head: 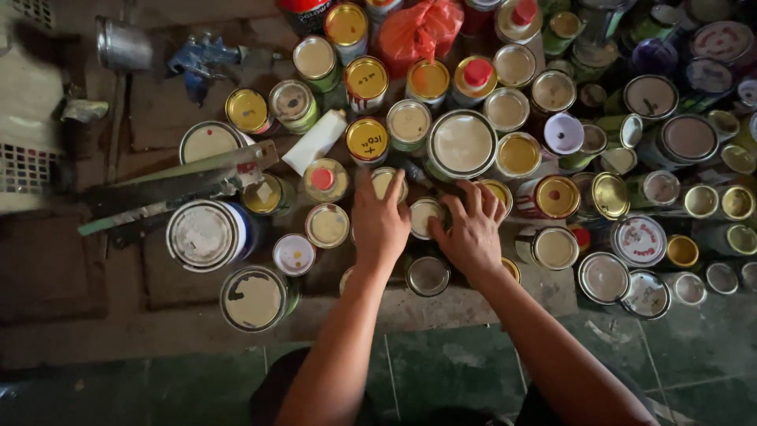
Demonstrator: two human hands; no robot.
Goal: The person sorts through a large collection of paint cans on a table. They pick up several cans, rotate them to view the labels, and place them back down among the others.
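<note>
Both my hands reach down among many small paint tins standing on the floor. My left hand lies palm down over one tin, its fingertips touching a small tin with a pale lid. My right hand rests with fingers spread over tins beside it, its thumb by a small pale-lidded tin. A silvery-lidded tin stands between my wrists. Whether either hand grips a tin is hidden under the palms.
A large tin with a beige lid stands just beyond my hands. A handsaw lies across tins at left, near a white tube, a blue spray gun and an orange plastic bag. Green floor tiles lie near me.
</note>
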